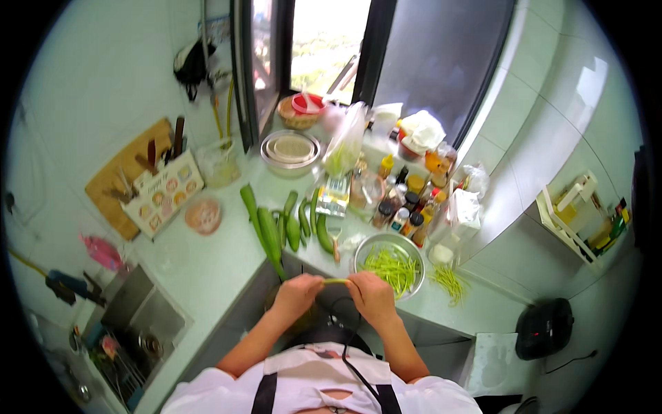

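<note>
My left hand (299,291) and my right hand (371,293) meet in front of me at the counter's edge, fingers closed in a pinch. Between them stretches a short, thin yellow-green stalk (336,281), one end in each hand. Just beyond my right hand stands a round metal bowl (359,256) with many thin green pieces (390,270) in it. To its right a small pile of similar long green stalks (449,283) lies on the counter. Past my left hand lie several long green vegetables (269,233), with a peeler (335,243) beside them.
Spice jars and bottles (411,201) crowd the counter below the window. Nested strainers (292,149) and a plastic bag (345,141) stand at the back. A knife holder (165,190) leans near a cutting board (110,192) on the left; the sink (138,331) is lower left.
</note>
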### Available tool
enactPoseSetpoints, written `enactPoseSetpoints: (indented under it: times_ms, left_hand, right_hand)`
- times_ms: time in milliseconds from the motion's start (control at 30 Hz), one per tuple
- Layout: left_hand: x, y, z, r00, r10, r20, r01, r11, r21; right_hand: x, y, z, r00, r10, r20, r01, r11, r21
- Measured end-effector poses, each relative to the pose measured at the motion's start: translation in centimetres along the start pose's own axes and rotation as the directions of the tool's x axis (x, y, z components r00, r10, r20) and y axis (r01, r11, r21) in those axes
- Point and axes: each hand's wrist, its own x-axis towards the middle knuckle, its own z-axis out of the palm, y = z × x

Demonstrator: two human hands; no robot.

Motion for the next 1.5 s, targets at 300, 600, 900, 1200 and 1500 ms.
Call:
enactPoseSetpoints:
  times_ms: [300, 600, 900, 1200, 1500]
  left_hand:
    - [0.1, 1.3, -0.3, 0.992, 0.053, 0.112, -0.032, 0.982, -0.189]
    - [-0.6, 1.9, 0.1, 0.933, -0.316, 0.172, 0.350, 0.687, -0.637]
    - [-1.4, 1.7, 1.9, 0.967, -0.235, -0.102, 0.217, 0.963, -0.160]
    - [-1.5, 3.7, 1.2, 0.995, 0.073, 0.066, -0.061, 0.982, -0.179]
    - [-1.4, 4.1, 0.8, 0.993, 0.093, 0.079, -0.084, 0.990, -0.113]
  right_hand:
    - [-1.5, 2.4, 1.3, 0.979, 0.169, -0.118, -0.150, 0.977, 0.155]
    - [-3.1, 1.3, 2.3, 0.941, 0.221, 0.256, -0.247, 0.966, 0.074]
    - [-2.7, -0.5, 0.1, 0.977, -0.099, 0.188, 0.090, 0.994, 0.059]
    - [-1.5, 3.7, 0.7, 0.975, 0.216, 0.048, -0.221, 0.951, 0.217]
    - [-2.6, 5.3, 2.1, 0.893, 0.335, 0.301, -0.441, 0.786, 0.433]
